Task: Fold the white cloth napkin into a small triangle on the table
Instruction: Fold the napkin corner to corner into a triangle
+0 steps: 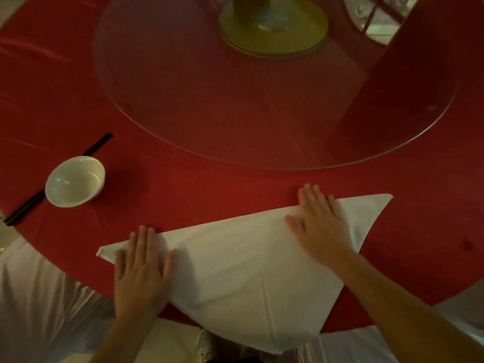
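Observation:
The white cloth napkin (pixel 243 271) lies on the red table (pixel 183 184) as one large triangle. Its long folded edge runs from lower left to upper right, and its point hangs over the near table edge toward me. My left hand (pixel 141 268) lies flat, fingers spread, on the napkin's left corner. My right hand (pixel 319 221) presses flat on the napkin near the folded edge, toward the right corner. Neither hand grips the cloth.
A white bowl (pixel 75 181) stands at the left, with black chopsticks (pixel 39 195) lying behind it. A round glass turntable (pixel 262 106) fills the table's middle, carrying a gold-based stand (pixel 273 24). White chair covers (pixel 39 310) sit below the table edge.

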Demonstrator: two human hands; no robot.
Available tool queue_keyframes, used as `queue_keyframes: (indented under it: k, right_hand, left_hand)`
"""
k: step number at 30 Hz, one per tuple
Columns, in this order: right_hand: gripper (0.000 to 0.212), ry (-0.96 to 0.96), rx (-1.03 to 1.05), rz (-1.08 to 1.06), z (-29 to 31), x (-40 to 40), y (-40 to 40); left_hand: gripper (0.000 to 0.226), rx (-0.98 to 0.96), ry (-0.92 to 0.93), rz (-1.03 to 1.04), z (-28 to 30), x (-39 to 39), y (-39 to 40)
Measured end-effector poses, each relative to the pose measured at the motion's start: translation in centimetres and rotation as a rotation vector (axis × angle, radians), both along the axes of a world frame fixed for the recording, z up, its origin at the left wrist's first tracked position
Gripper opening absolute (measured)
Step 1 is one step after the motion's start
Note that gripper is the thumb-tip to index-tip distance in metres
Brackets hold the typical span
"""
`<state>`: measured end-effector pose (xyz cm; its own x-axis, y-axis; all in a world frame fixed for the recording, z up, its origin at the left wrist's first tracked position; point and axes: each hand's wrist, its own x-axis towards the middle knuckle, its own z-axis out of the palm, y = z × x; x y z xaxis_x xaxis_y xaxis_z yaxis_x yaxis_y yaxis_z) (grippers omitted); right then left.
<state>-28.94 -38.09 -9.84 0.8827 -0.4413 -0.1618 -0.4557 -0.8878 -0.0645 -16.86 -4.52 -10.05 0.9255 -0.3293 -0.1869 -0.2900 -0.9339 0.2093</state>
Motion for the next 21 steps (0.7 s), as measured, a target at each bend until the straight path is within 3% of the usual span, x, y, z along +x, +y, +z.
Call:
queue_keyframes:
  k: [9,21]
  right_hand:
    - [0.093,-0.007,-0.041,-0.292,-0.3,-2.1,-11.3]
    - [0.094,-0.071,-0.004,-0.297,2.4,-2.1,-8.6]
  left_hand:
    - [0.096,0.036,0.016,0.218,0.5,2.0,2.0]
    - [0.083,-0.010,0.120,0.192,3.1,2.2,1.8]
